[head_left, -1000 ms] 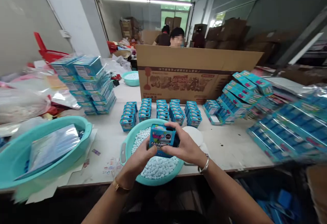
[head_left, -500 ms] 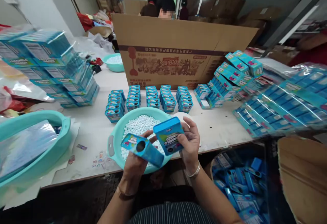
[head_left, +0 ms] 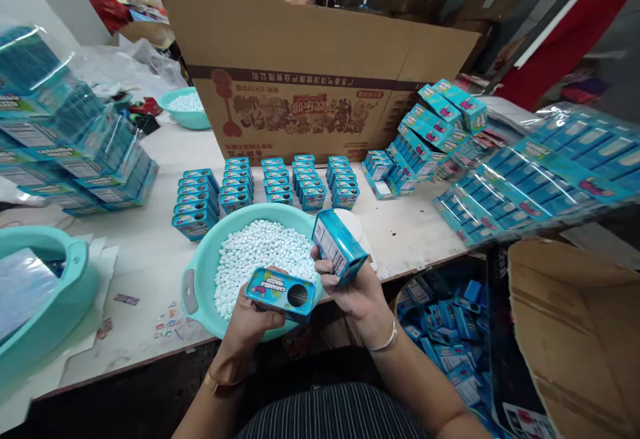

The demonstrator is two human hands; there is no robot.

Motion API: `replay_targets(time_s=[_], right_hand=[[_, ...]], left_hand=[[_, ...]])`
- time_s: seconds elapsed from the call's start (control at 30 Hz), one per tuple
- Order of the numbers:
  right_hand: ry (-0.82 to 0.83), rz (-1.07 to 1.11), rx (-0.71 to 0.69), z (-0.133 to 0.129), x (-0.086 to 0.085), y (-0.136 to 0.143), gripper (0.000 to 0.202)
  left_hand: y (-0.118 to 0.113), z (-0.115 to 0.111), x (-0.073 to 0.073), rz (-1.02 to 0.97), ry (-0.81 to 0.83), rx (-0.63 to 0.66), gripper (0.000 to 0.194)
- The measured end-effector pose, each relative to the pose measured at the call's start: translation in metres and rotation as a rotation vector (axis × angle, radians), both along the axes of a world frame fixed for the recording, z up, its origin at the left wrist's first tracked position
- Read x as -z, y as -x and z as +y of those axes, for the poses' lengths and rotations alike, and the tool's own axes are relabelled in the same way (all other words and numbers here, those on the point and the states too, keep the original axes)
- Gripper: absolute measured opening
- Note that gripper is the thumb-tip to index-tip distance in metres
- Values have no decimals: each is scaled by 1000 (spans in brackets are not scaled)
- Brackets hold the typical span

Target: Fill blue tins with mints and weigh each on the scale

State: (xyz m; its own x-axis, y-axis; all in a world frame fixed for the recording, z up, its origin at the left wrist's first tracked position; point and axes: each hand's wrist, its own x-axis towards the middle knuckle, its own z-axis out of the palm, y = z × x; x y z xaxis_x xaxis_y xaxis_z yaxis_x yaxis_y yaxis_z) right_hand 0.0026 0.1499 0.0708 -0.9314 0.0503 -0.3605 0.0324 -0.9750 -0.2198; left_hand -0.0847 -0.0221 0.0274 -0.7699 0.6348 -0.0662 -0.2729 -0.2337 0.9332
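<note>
My left hand (head_left: 253, 322) is closed round a blue candy box (head_left: 275, 289), its printed end with a dark round hole facing up. In my right hand (head_left: 355, 295) is a second blue candy box (head_left: 339, 245), tilted, with a panel of small print showing. Both boxes are above the near right side of a turquoise basin (head_left: 200, 292). White candies (head_left: 265, 245) fill the basin's bottom. Behind it stand rows of similar small boxes (head_left: 195, 202), with round holes in their tops.
A large cardboard carton (head_left: 320, 45) stands behind the rows. Wrapped stacks of boxes (head_left: 90, 139) are at left, more wrapped trays (head_left: 545, 172) at right. Another turquoise basin (head_left: 83, 279) is at the left edge. Below right, a bin holds loose blue boxes (head_left: 450, 325). People are beyond the carton.
My right hand has turned its box, so the small-print side shows instead of the colourful front. My left hand has levelled its box, the hole more upward. The view has swung right.
</note>
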Motion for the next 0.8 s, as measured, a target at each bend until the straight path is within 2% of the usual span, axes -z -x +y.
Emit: replay_targets(time_s=[0.1,0.27,0.37,0.43,0.53,0.6,0.67,0.73,0.8], right_hand=[[20,-92,-13,6,3,2,16],[-55,-213,62,8,8,4,7],[-139,-268,156,6,9,4,9],[-190,-284,242,1,9,4,11],[-286,-252,344,-14,12,5,22],[-400,-216,407,-29,18,6,32],[-563,-186,506,-44,28,8,37],[-737,-174,600,-56,41,10,35],[-869,-176,631,-64,52,11,32]], left_hand=[[8,-10,-2,103,76,2,55],[10,-17,-14,284,83,19,44],[11,-19,-21,352,100,-9,39],[11,-17,-22,349,156,-87,40],[4,-4,-16,215,190,-325,46],[-5,11,-11,43,125,-444,48],[-16,26,-6,-159,-6,-466,52],[-28,37,-3,-348,-153,-429,56],[-39,44,-3,-462,-263,-406,61]])
